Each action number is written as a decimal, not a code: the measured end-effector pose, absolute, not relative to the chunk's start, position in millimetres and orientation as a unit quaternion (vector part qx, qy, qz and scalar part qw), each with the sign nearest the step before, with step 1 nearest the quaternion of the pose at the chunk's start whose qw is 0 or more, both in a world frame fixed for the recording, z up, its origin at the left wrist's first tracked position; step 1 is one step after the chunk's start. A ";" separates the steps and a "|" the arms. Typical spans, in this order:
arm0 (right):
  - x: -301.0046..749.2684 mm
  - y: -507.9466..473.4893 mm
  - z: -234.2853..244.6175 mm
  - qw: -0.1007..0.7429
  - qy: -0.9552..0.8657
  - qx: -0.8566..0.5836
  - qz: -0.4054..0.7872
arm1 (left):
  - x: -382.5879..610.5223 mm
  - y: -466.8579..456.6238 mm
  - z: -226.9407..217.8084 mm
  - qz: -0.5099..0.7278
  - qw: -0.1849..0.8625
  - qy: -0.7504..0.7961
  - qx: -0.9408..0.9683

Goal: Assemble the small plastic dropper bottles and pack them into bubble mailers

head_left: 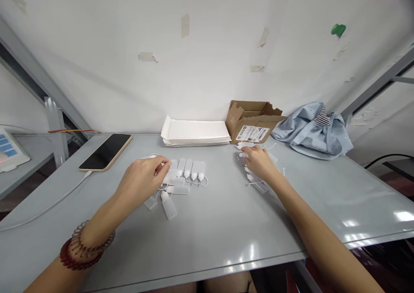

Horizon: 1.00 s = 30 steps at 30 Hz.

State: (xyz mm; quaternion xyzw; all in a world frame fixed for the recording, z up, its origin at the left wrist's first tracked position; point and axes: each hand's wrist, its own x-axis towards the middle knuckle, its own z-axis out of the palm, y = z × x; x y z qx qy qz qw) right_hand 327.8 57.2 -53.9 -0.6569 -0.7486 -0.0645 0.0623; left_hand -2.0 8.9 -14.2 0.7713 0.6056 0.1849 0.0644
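In the head view, the small bottles (176, 181) lie left of the worktop's (213, 224) middle, between its back and front edges. The likeliest trouble is snagging: their looped caps overlap, so lifting one could drag its neighbours. The person's left hand (145, 172) curls over them, thumb and forefinger close together; whether that grip is holding a bottle cannot be told. A low sweep of it might also knock the neat row askew.

Nearer the back edge, right of the middle, the right hand (258, 159) reaches into loose plastic pieces (258, 184). Its fingertips meet a whitish one, but whether the grip is clenched on it is hidden. Light pieces on so glossy a surface could skid if brushed.

The bottles are frosted, flat-sided plastic with tapered tips (one lies apart, slantwise, towards the front edge). Along the back edge stand a smooth white stack (197, 131) and a matte brown carton (250, 123); crumpled blue cloth (310, 129) lies by the back right corner.
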 end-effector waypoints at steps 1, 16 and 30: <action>327.6 57.5 -54.2 0.063 -0.747 -0.659 -0.065 | -2.1 9.0 -14.6 0.186 0.063 0.606 0.771; 309.5 40.3 -35.7 0.280 -0.760 -0.586 0.017 | 2.9 5.7 -15.2 0.195 0.072 0.600 0.772; 259.8 -8.8 -17.2 0.313 -0.637 -0.278 0.648 | 22.2 -11.6 -11.2 0.299 0.291 0.475 0.775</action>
